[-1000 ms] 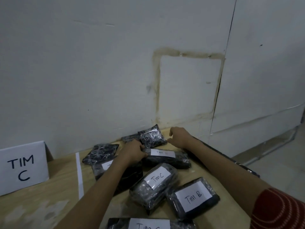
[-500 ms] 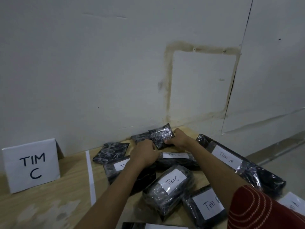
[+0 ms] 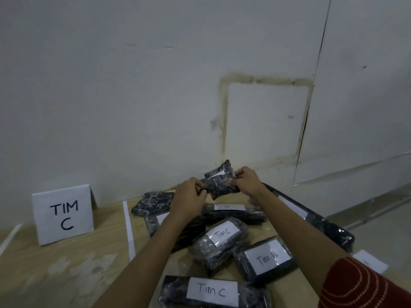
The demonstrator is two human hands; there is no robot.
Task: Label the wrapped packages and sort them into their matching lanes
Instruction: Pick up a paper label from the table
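Both hands hold a small black wrapped package (image 3: 220,180) lifted above the pile near the wall; a corner of a white label shows on it. My left hand (image 3: 189,197) grips its left edge and my right hand (image 3: 244,182) grips its right edge. Below lie several wrapped packages: one labelled "Tim C" (image 3: 219,240), one labelled "Tim B" (image 3: 265,258), another "Tim C" (image 3: 213,292) at the bottom edge, and a long one (image 3: 233,211) under my hands. An unlabelled black package (image 3: 153,203) lies to the left.
A folded white "TIM C" sign (image 3: 63,214) stands on the wooden table (image 3: 55,274) at left. A white tape strip (image 3: 129,230) marks a lane border. A long dark package (image 3: 322,223) lies along the right edge. The wall is close behind.
The small package was lying by the wall; both hands have closed on it and lifted it off the table. The camera view has shifted slightly.
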